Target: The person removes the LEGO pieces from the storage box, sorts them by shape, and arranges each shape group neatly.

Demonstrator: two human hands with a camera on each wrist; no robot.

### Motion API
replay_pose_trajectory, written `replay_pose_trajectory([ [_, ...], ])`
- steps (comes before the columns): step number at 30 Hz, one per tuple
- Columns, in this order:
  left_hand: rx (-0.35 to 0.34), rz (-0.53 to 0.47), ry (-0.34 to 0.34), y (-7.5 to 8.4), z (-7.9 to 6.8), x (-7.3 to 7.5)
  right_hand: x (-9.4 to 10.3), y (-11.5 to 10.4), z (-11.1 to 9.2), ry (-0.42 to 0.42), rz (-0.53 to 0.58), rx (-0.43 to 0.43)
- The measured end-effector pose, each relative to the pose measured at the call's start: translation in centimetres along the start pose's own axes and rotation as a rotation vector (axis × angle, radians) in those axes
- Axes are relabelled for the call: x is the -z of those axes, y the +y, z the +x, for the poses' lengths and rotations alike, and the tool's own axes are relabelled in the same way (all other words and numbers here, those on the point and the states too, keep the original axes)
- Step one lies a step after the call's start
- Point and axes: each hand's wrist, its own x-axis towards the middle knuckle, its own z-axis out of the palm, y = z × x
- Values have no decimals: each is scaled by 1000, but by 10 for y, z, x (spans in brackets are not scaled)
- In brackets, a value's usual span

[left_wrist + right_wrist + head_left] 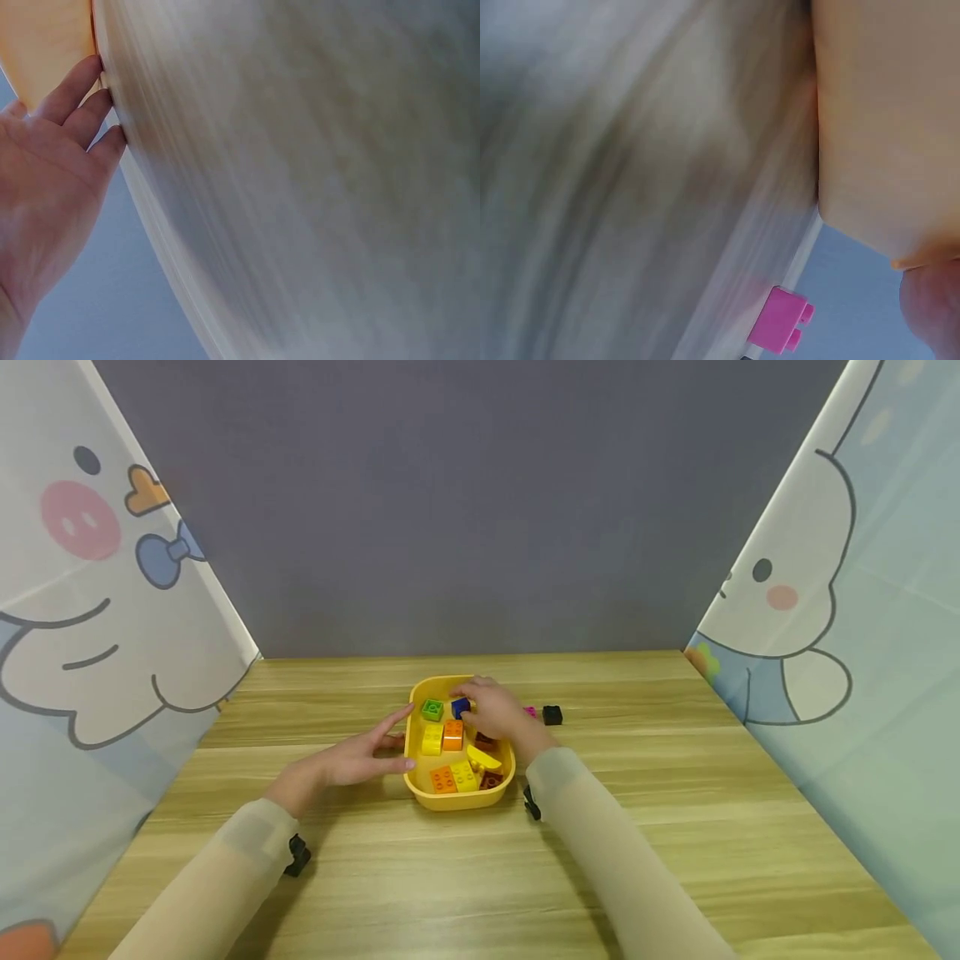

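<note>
We spread our left hand [358, 760] at the left edge of the tub [459, 802], right hand [491, 708] pinching a blue block [460, 708].

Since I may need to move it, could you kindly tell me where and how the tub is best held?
I'd take the tub by its long side walls, from left and right: they stand opposite each other, so pressing on both should keep it level with its loose blocks inside.
</note>
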Motion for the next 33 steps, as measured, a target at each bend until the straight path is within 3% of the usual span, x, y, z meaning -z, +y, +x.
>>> replay_pose_trajectory([
  [5, -1, 7, 2, 0, -1, 0, -1, -2, 2, -65, -147, 35],
  [13, 5, -5, 7, 1, -1, -1, -2, -2, 2, -110, -159, 33],
  [17, 4, -2, 11, 0, -1, -1, -3, 0, 2, -102, -127, 45],
  [23, 11, -11, 11, -3, -1, -1, -2, 2, -1, -90, 11, 51],
  [33, 5, -20, 10, -1, -1, 1, -2, 3, 0, -73, 88, 17],
])
